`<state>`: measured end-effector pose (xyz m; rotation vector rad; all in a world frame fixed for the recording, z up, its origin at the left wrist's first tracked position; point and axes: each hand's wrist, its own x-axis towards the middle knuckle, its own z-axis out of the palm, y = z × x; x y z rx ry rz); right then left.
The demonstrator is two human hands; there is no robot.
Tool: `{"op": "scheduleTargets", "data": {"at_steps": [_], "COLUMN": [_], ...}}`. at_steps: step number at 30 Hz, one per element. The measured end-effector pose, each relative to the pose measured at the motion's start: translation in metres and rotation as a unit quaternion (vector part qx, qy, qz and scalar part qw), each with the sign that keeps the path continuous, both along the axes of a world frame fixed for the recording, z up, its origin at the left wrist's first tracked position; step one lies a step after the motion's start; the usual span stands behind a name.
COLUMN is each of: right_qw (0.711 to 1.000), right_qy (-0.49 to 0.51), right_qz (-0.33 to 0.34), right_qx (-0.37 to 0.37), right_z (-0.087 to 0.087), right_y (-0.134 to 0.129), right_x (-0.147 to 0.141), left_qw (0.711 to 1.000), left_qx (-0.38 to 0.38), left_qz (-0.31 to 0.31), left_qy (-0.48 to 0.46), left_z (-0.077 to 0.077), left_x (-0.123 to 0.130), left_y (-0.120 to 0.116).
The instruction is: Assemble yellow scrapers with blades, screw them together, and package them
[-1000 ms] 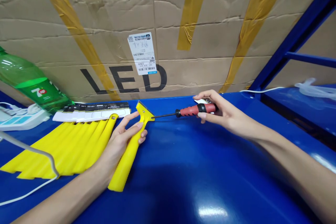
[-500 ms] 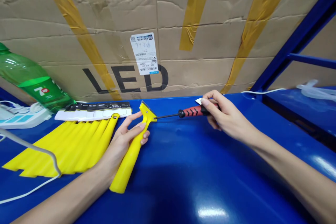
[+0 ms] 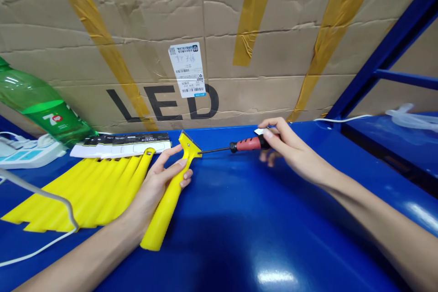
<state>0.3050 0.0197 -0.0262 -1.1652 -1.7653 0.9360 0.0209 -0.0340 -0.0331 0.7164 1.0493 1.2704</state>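
A yellow scraper [image 3: 164, 207] is gripped by my left hand [image 3: 166, 175], its head tilted up and its thick handle end pointing down toward me. My right hand [image 3: 289, 146] is closed around the red and black handle of a screwdriver [image 3: 249, 144]. The screwdriver's thin shaft points left, and its tip meets the right side of the scraper's head. A small white pointed piece [image 3: 260, 131] shows by my right thumb and index finger. Several yellow handles [image 3: 92, 191] lie side by side left of my left hand, beneath black and white packaging cards [image 3: 119, 146].
A green bottle [image 3: 44, 105] leans at the left, beside a white power strip [image 3: 30, 153]. A white cable [image 3: 51, 194] crosses the left front. Behind the blue table [image 3: 239, 237] stands a large cardboard box [image 3: 219, 23]. A blue metal frame [image 3: 379, 50] rises at the right.
The scraper and my left hand have shifted slightly left. The screwdriver has moved slightly left with them. Some fingers of my right hand have moved on the handle and are now blurred.
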Motion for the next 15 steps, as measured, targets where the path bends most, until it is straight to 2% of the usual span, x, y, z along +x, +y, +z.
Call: {"op": "scheduleTargets", "data": {"at_steps": [2,3,7,8,13,15], "right_qw": [0.998,0.998,0.996,0.995,0.997,0.998], "right_qy": [0.033,0.033,-0.059,-0.071,0.016,0.015], "right_qz": [0.059,0.06,-0.047,-0.054,0.079,0.066], "right_qx": [-0.003,0.003,0.046,0.048,0.013,0.013], "right_z": [0.0017,0.0019,-0.001,-0.0016,-0.0007,-0.0007], "right_y": [-0.0009,-0.0012,-0.0002,0.0002,0.0002,-0.0004], "right_x": [0.0001,0.0001,0.0013,0.0021,0.0038,0.0027], "left_qw": [1.0,1.0,1.0,1.0,1.0,1.0], "left_qx": [0.008,0.01,0.005,0.002,-0.001,-0.003], "left_qz": [0.008,0.007,-0.015,-0.014,0.014,0.006], "left_qy": [-0.008,-0.011,-0.004,0.001,0.007,0.002], "left_z": [-0.0017,-0.0023,-0.0008,0.0003,0.003,0.0013], "left_x": [-0.001,-0.0013,-0.0004,0.0,-0.0006,-0.0007], "left_y": [0.0014,0.0018,0.0003,-0.0003,0.0001,0.0005]}}
